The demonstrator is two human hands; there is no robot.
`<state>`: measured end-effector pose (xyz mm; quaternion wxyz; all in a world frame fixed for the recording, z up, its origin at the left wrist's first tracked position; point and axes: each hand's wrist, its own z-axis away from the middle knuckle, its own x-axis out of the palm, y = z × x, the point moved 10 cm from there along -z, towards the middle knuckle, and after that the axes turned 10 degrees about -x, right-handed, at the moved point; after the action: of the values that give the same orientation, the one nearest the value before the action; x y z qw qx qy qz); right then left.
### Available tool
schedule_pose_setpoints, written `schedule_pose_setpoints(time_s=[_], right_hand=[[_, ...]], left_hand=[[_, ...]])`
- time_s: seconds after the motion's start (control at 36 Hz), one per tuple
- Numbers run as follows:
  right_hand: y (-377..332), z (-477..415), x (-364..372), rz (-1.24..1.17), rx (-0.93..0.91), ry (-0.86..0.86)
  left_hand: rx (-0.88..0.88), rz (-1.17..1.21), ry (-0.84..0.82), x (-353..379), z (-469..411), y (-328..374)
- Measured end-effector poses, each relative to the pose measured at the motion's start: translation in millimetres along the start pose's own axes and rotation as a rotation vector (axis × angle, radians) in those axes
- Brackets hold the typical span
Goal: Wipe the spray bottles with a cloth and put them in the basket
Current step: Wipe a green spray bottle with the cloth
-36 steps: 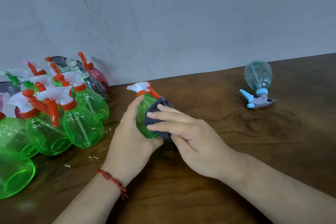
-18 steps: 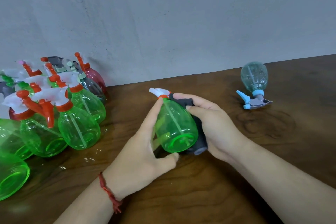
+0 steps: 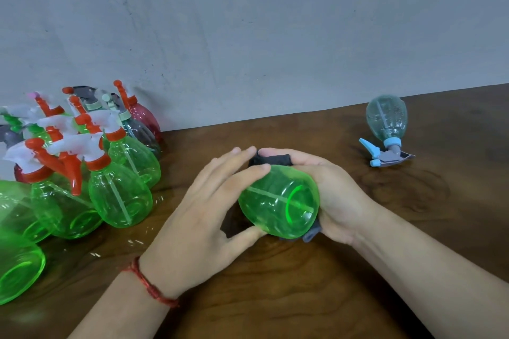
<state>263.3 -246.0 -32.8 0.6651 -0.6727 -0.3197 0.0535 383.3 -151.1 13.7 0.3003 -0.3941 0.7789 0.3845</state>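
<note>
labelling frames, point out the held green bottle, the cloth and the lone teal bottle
green spray bottle point(image 3: 278, 201), head view, its body
grey cloth point(image 3: 271, 159), head view, top fold
teal spray bottle point(image 3: 387, 118), head view, its body

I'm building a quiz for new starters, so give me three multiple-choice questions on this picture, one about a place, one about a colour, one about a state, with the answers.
1. Where is the pale blue bottle? A. in a basket B. alone on the table, far right C. on the floor
2. What colour is the cloth? A. grey B. yellow C. white
3. How is the green bottle held? A. standing free B. by one hand only C. between both hands

Answers: B, it lies apart near the wall. A, grey folds show at the right hand. C, fingers and thumb of the left hand pinch it; the right cups it through the cloth.
</note>
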Motion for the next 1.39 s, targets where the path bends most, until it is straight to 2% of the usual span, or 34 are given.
schedule_pose_setpoints(time_s=[0.19, 0.33, 0.42, 0.53, 0.69, 0.75, 0.83, 0.94, 1.06, 1.17, 1.22, 1.31, 1.39], right_hand=[[-2.2, -2.7, -5.2, 0.038, -0.053, 0.036], [-29.4, -1.0, -12.0, 0.127, -0.283, 0.116], [-51.0, 9.1, -0.1, 0.295, -0.468, 0.071], [-44.3, 19.3, 25.0, 0.565, -0.541, -0.055], [-49.8, 29.7, 36.8, 0.708, -0.692, -0.118], [-56.0, 27.6, 34.6, 0.628, -0.683, -0.112], [-55.6, 20.5, 23.8, 0.505, -0.565, -0.055], [-49.0, 22.9, 21.3, 0.598, -0.509, -0.005], [-52.6, 25.2, 14.2, 0.556, -0.530, 0.021], [-62.5, 28.4, 20.2, 0.564, -0.573, 0.050], [-58.1, 25.2, 16.0, 0.556, -0.538, 0.074], [-55.9, 28.4, 17.5, 0.592, -0.548, 0.079], [-60.0, 34.7, 21.8, 0.609, -0.606, 0.067]], left_hand=[[-0.004, 0.039, -0.034, 0.1, 0.5, -1.3], [-0.156, -0.018, 0.082, -15.1, 1.0, -18.5], [-0.273, -0.035, 0.146, -23.1, 0.5, -30.4], [-0.326, -0.049, 0.153, -25.7, -0.3, -34.8], [-0.361, 0.017, 0.182, -27.1, 1.1, -31.9], [-0.301, -0.008, 0.190, -26.0, 1.2, -23.6], [-0.247, -0.074, 0.221, -26.7, 1.9, -16.2], [-0.335, -0.068, 0.296, -37.2, 4.0, -25.1], [-0.354, -0.055, 0.274, -36.8, 2.3, -27.2], [-0.282, -0.024, 0.284, -36.4, 1.8, -17.8], [-0.258, -0.030, 0.322, -39.5, 4.2, -15.5], [-0.306, -0.029, 0.374, -47.5, 6.1, -21.4], [-0.329, -0.031, 0.336, -45.7, 2.5, -24.9]])
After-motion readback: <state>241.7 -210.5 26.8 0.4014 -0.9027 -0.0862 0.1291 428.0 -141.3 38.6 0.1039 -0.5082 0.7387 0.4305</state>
